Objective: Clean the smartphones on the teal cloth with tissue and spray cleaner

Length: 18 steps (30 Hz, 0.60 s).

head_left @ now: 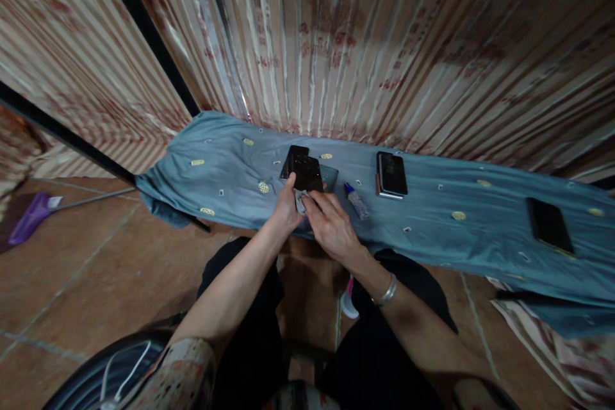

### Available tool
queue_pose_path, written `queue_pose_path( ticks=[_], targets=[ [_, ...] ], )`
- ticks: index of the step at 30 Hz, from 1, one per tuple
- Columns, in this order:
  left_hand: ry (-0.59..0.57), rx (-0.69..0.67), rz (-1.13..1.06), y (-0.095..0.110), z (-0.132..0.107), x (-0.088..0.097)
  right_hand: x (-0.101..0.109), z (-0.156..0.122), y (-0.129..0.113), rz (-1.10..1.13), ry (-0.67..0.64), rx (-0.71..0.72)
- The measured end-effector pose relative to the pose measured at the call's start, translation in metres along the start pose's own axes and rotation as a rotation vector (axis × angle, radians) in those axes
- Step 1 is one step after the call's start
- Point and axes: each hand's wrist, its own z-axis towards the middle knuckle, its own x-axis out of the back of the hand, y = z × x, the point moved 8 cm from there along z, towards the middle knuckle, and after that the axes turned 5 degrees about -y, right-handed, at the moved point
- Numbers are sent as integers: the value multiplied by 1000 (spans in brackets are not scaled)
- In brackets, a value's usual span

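Note:
My left hand (287, 210) is closed around the lower end of a smartphone (307, 173) with a dark, shiny screen that shows small bright specks. Fingers of my right hand (332, 225) press a small grey cloth (300, 201) against the phone's near end. Behind the held phone, another dark flat device (287, 165) lies on the blue-green cloth cover. A glassy teal flat thing (330, 174) shows just to its right, partly hidden. Close to my right hand, a small clear bottle with a blue cap (356, 201) lies on its side.
A stack of phones (392, 173) lies right of the bottle, and one more dark phone (550, 225) farther right. The long narrow table has a patterned blue-green cover (230, 173). A striped curtain hangs behind. Black poles (148, 32) and a purple broom (33, 216) are at left.

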Motion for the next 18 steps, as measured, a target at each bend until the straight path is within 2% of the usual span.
queue_pose_path(
  ticks=[4,11,18],
  targets=[
    [-24,-35,49,1,-2,0,-3,2,-3,73,-33,13],
    [-67,-107,113,-1,1,3,-5,5,0,153,-107,-75],
    [-40,-182,120,-1,1,5,-8,5,5,163,-89,-93]
  ],
)
